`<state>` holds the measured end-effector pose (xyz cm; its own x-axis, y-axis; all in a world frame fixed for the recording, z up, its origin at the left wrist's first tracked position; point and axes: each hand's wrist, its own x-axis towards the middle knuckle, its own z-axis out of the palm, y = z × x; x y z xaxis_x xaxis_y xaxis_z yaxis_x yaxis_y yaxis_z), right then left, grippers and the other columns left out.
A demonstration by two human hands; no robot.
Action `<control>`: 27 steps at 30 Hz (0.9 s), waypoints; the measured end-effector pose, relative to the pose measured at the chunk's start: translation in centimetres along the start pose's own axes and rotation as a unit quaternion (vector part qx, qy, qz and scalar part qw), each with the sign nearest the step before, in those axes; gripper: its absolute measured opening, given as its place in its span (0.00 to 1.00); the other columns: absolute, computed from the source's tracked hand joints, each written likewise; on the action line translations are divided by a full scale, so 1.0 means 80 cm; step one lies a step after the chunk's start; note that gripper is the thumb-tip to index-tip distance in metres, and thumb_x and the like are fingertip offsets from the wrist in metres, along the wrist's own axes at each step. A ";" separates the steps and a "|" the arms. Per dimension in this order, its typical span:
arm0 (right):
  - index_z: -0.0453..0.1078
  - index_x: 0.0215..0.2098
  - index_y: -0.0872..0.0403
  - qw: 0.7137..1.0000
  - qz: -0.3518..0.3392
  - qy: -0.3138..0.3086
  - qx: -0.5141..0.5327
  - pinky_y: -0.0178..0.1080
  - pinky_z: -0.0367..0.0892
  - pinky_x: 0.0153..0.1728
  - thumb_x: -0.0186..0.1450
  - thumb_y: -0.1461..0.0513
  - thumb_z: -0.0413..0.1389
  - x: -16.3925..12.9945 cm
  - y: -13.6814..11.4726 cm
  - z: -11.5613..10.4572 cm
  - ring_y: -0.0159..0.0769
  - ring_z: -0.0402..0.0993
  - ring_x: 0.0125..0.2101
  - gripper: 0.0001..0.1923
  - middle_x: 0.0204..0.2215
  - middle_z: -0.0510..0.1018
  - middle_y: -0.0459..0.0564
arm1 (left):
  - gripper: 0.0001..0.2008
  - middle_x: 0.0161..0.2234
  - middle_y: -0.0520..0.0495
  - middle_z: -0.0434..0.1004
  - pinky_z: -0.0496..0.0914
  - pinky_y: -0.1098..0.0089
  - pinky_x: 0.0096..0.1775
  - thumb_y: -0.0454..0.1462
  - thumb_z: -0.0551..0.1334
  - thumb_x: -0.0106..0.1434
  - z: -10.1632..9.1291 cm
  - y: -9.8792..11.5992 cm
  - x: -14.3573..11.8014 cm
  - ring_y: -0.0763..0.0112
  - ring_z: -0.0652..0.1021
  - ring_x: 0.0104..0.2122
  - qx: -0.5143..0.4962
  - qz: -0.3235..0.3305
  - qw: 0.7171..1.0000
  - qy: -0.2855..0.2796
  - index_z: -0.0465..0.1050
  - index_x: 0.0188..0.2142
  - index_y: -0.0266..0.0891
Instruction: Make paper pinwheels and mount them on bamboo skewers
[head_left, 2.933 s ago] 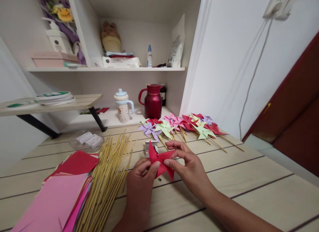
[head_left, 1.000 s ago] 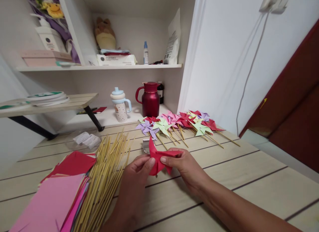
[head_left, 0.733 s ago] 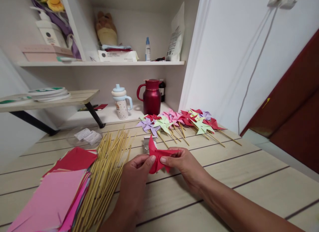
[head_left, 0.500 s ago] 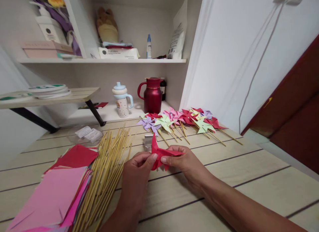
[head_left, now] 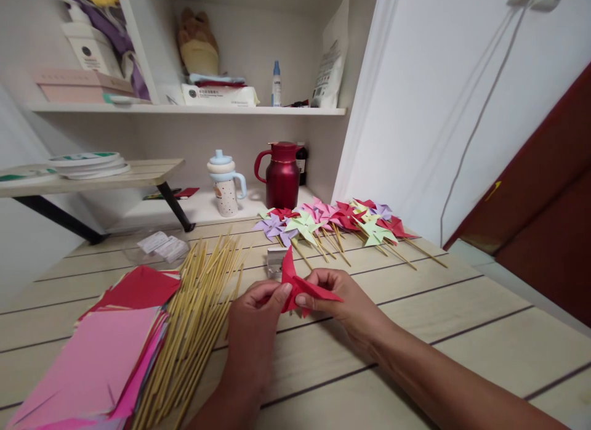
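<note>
A red paper pinwheel (head_left: pixel 289 271) is held above the table, its blades folded in toward the middle. My left hand (head_left: pixel 258 307) pinches its left side between thumb and fingers. On the other side, my right hand (head_left: pixel 335 291) is closed on the paper, the thumb near the centre and one blade sticking out past the fingers. Just behind the pinwheel stands a small open box (head_left: pixel 275 262), partly covered by it; its contents are too small to make out. To the left of my left hand lies a loose bundle of thin wooden sticks (head_left: pixel 198 319).
Stacked paper squares (head_left: pixel 92 356), pink on top, lie at the front left. Finished pinwheels on sticks (head_left: pixel 305 227) are piled at the back right. Behind them stand a red thermos jug (head_left: pixel 282 177) and a tumbler (head_left: pixel 226 193). A small raised shelf (head_left: pixel 152 171) overhangs the left.
The right blade of the red pinwheel now tilts down more over my right fingers. Both hands keep nearly the same place and grip. The view has shifted slightly.
</note>
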<state>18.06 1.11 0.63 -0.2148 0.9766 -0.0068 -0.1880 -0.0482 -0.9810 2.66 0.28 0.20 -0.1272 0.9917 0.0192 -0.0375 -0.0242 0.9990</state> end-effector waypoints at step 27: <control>0.71 0.26 0.56 0.995 0.055 0.015 0.085 0.34 0.63 0.24 0.42 0.59 0.74 0.002 -0.007 0.003 0.32 0.71 0.20 0.20 0.20 0.78 0.45 | 0.12 0.34 0.45 0.82 0.68 0.65 0.42 0.45 0.69 0.50 -0.004 0.006 0.003 0.59 0.78 0.37 0.025 -0.026 0.999 -0.041 0.82 0.30 0.39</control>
<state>17.89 1.24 1.24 -0.2140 0.9693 -0.1209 -0.3251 -0.1874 -0.9269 2.31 0.49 0.68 -0.0454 0.9985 -0.0319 0.0086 0.0323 0.9994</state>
